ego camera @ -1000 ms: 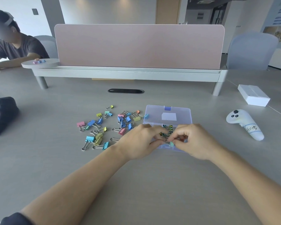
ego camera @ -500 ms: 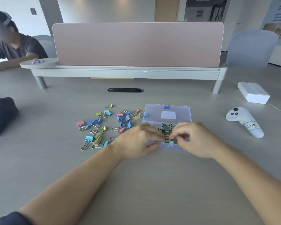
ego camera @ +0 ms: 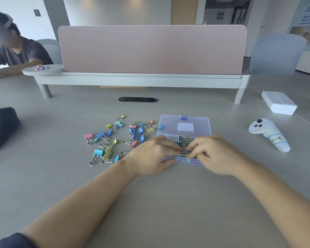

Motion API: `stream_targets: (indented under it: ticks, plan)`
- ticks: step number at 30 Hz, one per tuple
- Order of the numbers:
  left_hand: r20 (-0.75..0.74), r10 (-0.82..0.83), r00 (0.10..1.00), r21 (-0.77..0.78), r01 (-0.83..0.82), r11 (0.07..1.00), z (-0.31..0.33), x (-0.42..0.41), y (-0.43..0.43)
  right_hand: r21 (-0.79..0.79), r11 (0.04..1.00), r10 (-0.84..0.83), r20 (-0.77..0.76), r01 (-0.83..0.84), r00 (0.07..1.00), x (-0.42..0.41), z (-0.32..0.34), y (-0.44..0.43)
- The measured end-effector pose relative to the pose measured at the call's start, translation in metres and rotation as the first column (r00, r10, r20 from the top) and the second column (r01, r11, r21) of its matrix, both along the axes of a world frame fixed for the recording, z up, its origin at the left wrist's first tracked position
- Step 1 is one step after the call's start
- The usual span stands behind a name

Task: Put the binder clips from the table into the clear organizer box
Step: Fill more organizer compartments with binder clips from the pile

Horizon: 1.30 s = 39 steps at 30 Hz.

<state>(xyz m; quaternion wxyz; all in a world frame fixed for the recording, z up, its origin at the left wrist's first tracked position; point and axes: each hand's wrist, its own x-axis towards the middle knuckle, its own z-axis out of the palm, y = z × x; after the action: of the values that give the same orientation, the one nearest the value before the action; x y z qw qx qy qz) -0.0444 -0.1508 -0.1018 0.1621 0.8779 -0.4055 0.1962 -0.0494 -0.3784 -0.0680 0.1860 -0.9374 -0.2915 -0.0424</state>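
The clear organizer box lies open on the table, its lid flat behind it. A row of small binder clips stands in its middle compartment. Both hands meet over the near end of that row. My left hand covers the box's left part, fingertips on a clip in the row. My right hand pinches a small clip at the same spot. Several coloured binder clips lie scattered on the table left of the box.
A white controller and a white carton lie to the right. A dark bag sits at the left edge. A pink divider on a grey shelf stands behind. Another person sits far left.
Both hands stay at the near end of the clip row, working the clip with only small finger movements. The loose clips have not moved.
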Motion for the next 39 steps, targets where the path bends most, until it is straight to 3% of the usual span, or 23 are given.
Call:
stream_targets:
  ticks: [11, 18, 22, 27, 32, 39]
  plan:
    - [0.001, -0.022, 1.000, -0.021, 0.022, 1.000, 0.001, -0.001, 0.000, 0.021, 1.000, -0.009, 0.018, 0.008, 1.000, -0.004, 0.004, 0.002]
    - [-0.014, -0.009, 1.000, -0.023, 0.008, 1.000, 0.005, -0.004, -0.002, -0.044, 0.999, 0.011, -0.016, -0.012, 1.000, -0.006, 0.008, 0.000]
    - [-0.019, -0.009, 1.000, -0.025, 0.009, 1.000, 0.005, -0.005, -0.004, 0.025, 1.000, -0.008, -0.045, 0.009, 0.999, -0.002, 0.003, -0.003]
    - [-0.026, 0.001, 1.000, -0.021, -0.002, 1.000, 0.005, -0.005, -0.004, 0.115, 0.993, 0.011, 0.024, -0.013, 1.000, -0.004, -0.003, 0.004]
    - [-0.083, 0.021, 0.996, -0.039, -0.024, 0.999, 0.005, -0.006, -0.005, 0.244, 0.968, -0.050, -0.058, 0.063, 0.997, -0.005, -0.003, 0.006]
    - [-0.151, 0.052, 0.987, -0.116, -0.070, 0.991, 0.009, -0.010, -0.005, 0.152, 0.986, -0.058, -0.050, 0.065, 0.997, -0.004, -0.007, 0.013]
